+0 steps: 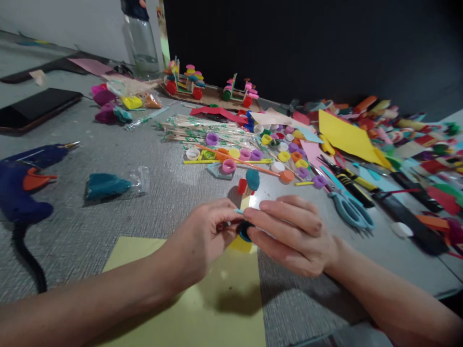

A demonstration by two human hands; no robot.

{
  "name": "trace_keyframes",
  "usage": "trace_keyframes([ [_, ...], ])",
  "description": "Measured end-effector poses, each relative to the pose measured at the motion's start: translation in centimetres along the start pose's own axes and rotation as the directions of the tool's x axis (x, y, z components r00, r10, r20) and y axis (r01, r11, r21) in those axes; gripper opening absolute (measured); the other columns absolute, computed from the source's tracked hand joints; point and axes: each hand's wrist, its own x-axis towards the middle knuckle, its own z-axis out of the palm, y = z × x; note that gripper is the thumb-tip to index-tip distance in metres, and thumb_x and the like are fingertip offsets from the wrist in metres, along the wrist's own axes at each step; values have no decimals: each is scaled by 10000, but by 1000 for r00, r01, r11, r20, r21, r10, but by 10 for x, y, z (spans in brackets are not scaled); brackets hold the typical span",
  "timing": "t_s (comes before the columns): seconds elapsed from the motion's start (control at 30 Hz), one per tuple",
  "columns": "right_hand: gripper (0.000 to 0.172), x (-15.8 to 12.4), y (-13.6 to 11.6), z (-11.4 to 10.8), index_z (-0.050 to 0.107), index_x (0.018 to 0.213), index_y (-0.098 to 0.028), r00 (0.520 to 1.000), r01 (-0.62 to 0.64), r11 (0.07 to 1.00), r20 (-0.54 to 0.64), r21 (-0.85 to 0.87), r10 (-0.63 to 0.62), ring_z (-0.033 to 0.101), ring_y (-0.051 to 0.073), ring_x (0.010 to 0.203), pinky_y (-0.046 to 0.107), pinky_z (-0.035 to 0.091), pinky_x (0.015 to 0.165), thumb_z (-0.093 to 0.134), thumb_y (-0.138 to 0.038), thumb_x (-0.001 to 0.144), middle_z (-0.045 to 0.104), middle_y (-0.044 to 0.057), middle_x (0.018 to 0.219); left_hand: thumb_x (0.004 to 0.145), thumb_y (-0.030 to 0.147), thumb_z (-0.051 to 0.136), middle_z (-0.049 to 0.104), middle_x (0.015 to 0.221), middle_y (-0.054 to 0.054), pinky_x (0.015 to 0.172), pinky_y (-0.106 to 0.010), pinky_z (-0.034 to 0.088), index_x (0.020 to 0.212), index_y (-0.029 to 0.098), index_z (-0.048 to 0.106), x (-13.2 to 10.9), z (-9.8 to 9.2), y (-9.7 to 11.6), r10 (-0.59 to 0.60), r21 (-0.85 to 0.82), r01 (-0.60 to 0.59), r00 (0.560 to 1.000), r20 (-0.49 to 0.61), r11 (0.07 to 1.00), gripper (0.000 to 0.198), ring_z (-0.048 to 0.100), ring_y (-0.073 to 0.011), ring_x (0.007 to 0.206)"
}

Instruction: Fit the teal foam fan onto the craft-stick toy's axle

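Observation:
My left hand (pixel 202 238) and my right hand (pixel 292 233) meet above a yellow sheet of paper (pixel 195 303) near the table's front edge. Both are closed in a pinch around a small craft piece (pixel 244 230): a dark blue round cap with a thin pale stick and a yellow bit under it. My left fingers curl on its left side, my right fingers press on it from the right. Just beyond the hands stand a red and a teal cap (pixel 249 182) on a stick.
A blue glue gun (pixel 25 180) lies at the left, a teal bag (pixel 104 185) beside it. Several coloured caps (pixel 253 154), wooden sticks (pixel 195 130), blue scissors (pixel 350 207), coloured paper (pixel 343 135) and two small cap cars (pixel 213 86) fill the table behind. A bottle (pixel 139 38) stands at the back.

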Motion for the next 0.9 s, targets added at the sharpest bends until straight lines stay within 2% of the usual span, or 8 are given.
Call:
trace_keyframes([
  [0.1, 44, -2, -2, 4, 664, 929, -220, 1000, 0, 1000, -19, 2, 0, 534, 213, 1308, 383, 571, 992, 677, -188, 902, 679, 41, 1311, 880, 58, 462, 636, 862, -18, 734, -278, 456, 817, 165, 678, -1, 1, 1, -19, 6, 19, 1000, 4, 1000, 249, 601, -145, 811],
  [0.2, 134, -2, -3, 7, 635, 936, -200, 999, 25, 1000, -39, -1, -25, 548, 232, 1301, 388, 568, 996, 742, -193, 855, 674, 78, 1304, 886, 45, 438, 636, 882, -23, 758, -286, 469, 816, 166, 667, -3, 1, 2, -16, 12, 16, 1000, -2, 1000, 268, 613, -148, 828],
  [0.27, 137, 1, -4, 7, 618, 924, -195, 998, 27, 1000, -55, -12, -28, 560, 226, 1281, 384, 574, 976, 734, -171, 856, 688, 83, 1274, 892, 51, 432, 627, 869, -19, 754, -289, 474, 821, 173, 667, -4, 2, 1, -15, 13, 15, 1000, -5, 1000, 274, 617, -154, 830],
  [0.43, 107, 4, -3, 3, 602, 866, -240, 1000, 24, 999, -11, -42, -25, 558, 183, 1273, 336, 593, 960, 685, -184, 904, 696, 11, 1253, 882, 61, 438, 626, 861, -18, 731, -285, 478, 812, 181, 664, -6, 4, 2, -33, 9, 33, 999, -33, 999, 265, 623, -158, 823],
  [0.67, 88, 6, -1, 3, 665, 868, -204, 999, -21, 999, -30, -29, 20, 557, 223, 1254, 364, 594, 945, 714, -132, 882, 681, 67, 1275, 902, 98, 496, 666, 956, -43, 768, -284, 476, 910, 163, 708, -4, 5, 3, -17, -5, 17, 992, -122, 1000, 222, 622, -146, 848],
  [0.9, 110, 9, -3, 6, 638, 884, -178, 996, -60, 998, -65, -16, 59, 552, 250, 1255, 404, 594, 922, 696, -84, 881, 675, 109, 1281, 859, 40, 529, 602, 963, 1, 708, -252, 465, 863, 192, 647, -7, 12, -5, -7, 4, 8, 980, -196, 1000, 193, 580, -113, 797],
])
